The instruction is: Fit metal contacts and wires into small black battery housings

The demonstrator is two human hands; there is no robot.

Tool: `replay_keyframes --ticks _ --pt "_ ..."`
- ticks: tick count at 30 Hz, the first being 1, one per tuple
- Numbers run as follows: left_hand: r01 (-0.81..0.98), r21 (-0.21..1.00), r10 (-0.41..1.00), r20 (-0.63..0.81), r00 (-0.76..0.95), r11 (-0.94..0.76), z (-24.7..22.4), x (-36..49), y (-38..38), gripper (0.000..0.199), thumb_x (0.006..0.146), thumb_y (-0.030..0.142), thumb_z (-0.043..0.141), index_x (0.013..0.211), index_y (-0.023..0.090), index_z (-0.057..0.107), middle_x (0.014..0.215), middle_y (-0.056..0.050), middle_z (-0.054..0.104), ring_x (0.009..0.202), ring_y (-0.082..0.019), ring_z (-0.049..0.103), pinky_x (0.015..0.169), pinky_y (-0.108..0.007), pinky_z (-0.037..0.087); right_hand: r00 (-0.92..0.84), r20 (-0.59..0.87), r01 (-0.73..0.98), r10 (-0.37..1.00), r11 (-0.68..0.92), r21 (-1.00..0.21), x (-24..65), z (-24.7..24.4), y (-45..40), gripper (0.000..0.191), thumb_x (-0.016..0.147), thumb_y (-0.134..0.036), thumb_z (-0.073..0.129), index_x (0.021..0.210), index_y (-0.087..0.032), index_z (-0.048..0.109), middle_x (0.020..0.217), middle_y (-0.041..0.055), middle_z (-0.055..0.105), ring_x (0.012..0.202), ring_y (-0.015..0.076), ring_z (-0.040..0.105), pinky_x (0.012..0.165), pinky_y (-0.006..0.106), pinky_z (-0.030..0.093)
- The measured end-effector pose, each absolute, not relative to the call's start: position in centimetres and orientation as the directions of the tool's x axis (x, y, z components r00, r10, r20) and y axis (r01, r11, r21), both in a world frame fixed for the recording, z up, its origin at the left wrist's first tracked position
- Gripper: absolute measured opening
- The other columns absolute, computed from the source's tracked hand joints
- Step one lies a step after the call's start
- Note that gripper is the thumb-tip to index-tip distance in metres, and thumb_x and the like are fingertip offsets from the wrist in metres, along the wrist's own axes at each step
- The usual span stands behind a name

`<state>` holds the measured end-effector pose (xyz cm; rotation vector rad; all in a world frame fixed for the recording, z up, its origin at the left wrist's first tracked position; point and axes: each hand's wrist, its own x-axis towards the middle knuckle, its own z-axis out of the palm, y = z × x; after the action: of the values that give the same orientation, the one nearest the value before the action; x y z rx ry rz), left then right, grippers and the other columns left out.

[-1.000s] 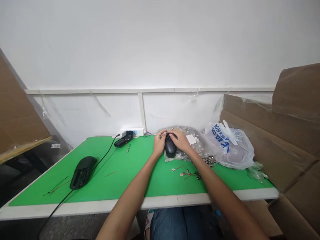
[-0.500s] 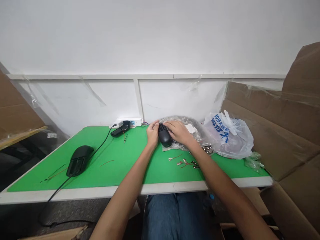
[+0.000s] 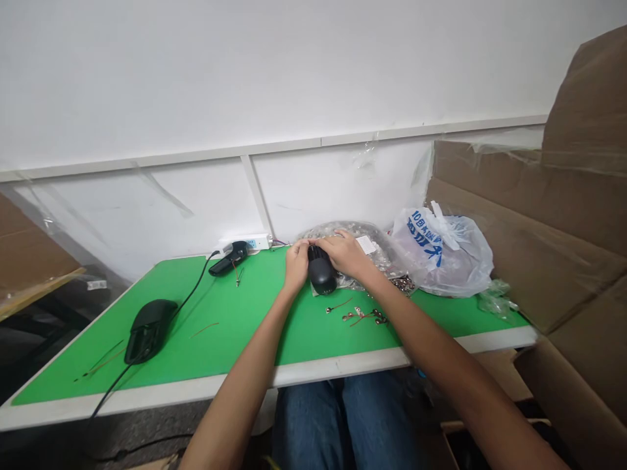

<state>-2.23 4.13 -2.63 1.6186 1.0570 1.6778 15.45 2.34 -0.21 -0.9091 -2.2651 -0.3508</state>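
A black rounded device shaped like a computer mouse (image 3: 322,273) is between my two hands, near the back of the green tabletop. My left hand (image 3: 296,264) is closed at its far left side, thumb and fingers pinched by the tip. From the right, my right hand (image 3: 344,253) wraps its upper end, with fingertips meeting the left ones. Whatever the fingertips pinch there is too small to make out. Beyond and right of the hands lies a clear plastic bag of small metal parts (image 3: 386,258). Several small metal pieces with reddish wires (image 3: 362,316) lie nearer me.
A larger black mouse-shaped device (image 3: 151,329) with a cable lies at left. Another black device (image 3: 229,259) rests by a white power strip (image 3: 257,242). A knotted white plastic bag (image 3: 443,254) stands at right, before a cardboard sheet (image 3: 529,222). Thin wires (image 3: 203,329) lie about.
My right fingers have shifted left over the device's far end and now meet my left fingertips. The whole view has tilted a little.
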Motion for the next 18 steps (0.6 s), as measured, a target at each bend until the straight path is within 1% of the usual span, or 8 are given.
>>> replay_keyframes --ticks 2,3,4,6,7,9,13,18 --pt "0.272 0.769 0.78 0.619 -0.091 -0.578 -2.4 -3.0 3.7 0.032 0.101 0.038 0.05 0.108 0.019 0.074 0.101 -0.009 0.078 0.097 -0.024 0.07 0.095 -0.038 0.054 -0.52 0.677 0.701 0.521 0.713 -0.009 15.4 -0.3 2.5 0.035 0.096 -0.006 0.045 0.117 -0.021 0.069 0.109 0.0115 0.077 0.104 0.0283 0.068 0.106 0.048 0.045" --pt "0.355 0.717 0.753 0.656 -0.053 -0.6 -2.3 -3.4 3.4 0.03 0.1 0.035 0.051 0.116 0.019 0.072 0.107 -0.01 0.078 0.097 -0.024 0.07 0.096 -0.038 0.054 -0.507 0.68 0.71 0.53 0.704 -0.02 15.5 -0.3 2.5 0.033 0.096 -0.007 0.045 0.113 -0.02 0.07 0.108 0.0119 0.077 0.103 0.0285 0.067 0.102 0.046 0.046" --pt "0.43 0.662 0.736 0.677 0.008 -0.614 -2.3 -3.8 3.1 0.031 0.097 0.032 0.056 0.123 0.02 0.069 0.114 -0.011 0.076 0.097 -0.024 0.07 0.096 -0.038 0.054 -0.492 0.683 0.719 0.54 0.695 -0.032 15.5 -0.4 2.6 0.031 0.096 -0.007 0.046 0.11 -0.021 0.069 0.108 0.0119 0.076 0.102 0.0285 0.067 0.098 0.045 0.047" --pt "0.538 0.565 0.728 0.672 0.139 -0.625 -2.2 -4.5 2.5 0.042 0.089 0.026 0.066 0.131 0.021 0.065 0.124 -0.011 0.073 0.096 -0.024 0.07 0.092 -0.037 0.054 -0.464 0.69 0.73 0.555 0.681 -0.057 15.6 -0.5 2.7 0.029 0.094 -0.007 0.048 0.109 -0.021 0.068 0.108 0.011 0.077 0.101 0.028 0.067 0.094 0.042 0.048" --pt "0.574 0.53 0.73 0.658 0.186 -0.624 -2.2 -4.7 2.3 0.047 0.086 0.025 0.069 0.132 0.022 0.064 0.125 -0.011 0.072 0.097 -0.025 0.07 0.09 -0.037 0.054 -0.453 0.696 0.729 0.557 0.681 -0.07 15.6 -0.6 2.7 0.028 0.094 -0.008 0.049 0.11 -0.021 0.068 0.108 0.0105 0.077 0.101 0.0278 0.067 0.093 0.042 0.048" --pt "0.623 0.484 0.731 0.646 0.22 -0.615 -2.3 -4.7 1.9 0.046 0.084 0.024 0.071 0.129 0.022 0.065 0.12 -0.011 0.073 0.099 -0.027 0.07 0.087 -0.036 0.054 -0.449 0.703 0.713 0.552 0.695 -0.09 15.7 -0.7 2.7 0.027 0.094 -0.009 0.051 0.111 -0.021 0.068 0.11 0.0099 0.077 0.102 0.0279 0.067 0.094 0.042 0.048" --pt "0.676 0.443 0.728 0.654 0.206 -0.589 -2.5 -4.3 1.8 0.031 0.087 0.021 0.067 0.118 0.023 0.068 0.111 -0.011 0.075 0.1 -0.029 0.07 0.084 -0.035 0.053 -0.472 0.696 0.69 0.541 0.718 -0.09 15.5 -1.0 2.4 0.026 0.094 -0.012 0.055 0.115 -0.021 0.069 0.112 0.0109 0.076 0.106 0.0292 0.067 0.093 0.043 0.05" --pt "0.703 0.412 0.716 0.67 0.198 -0.58 -2.6 -4.2 1.7 0.032 0.089 0.017 0.063 0.119 0.024 0.068 0.113 -0.01 0.075 0.099 -0.029 0.071 0.085 -0.035 0.052 -0.466 0.697 0.717 0.545 0.695 -0.064 15.3 -0.9 2.4 0.025 0.098 -0.013 0.053 0.115 -0.021 0.07 0.11 0.0115 0.076 0.103 0.0291 0.067 0.092 0.043 0.05"
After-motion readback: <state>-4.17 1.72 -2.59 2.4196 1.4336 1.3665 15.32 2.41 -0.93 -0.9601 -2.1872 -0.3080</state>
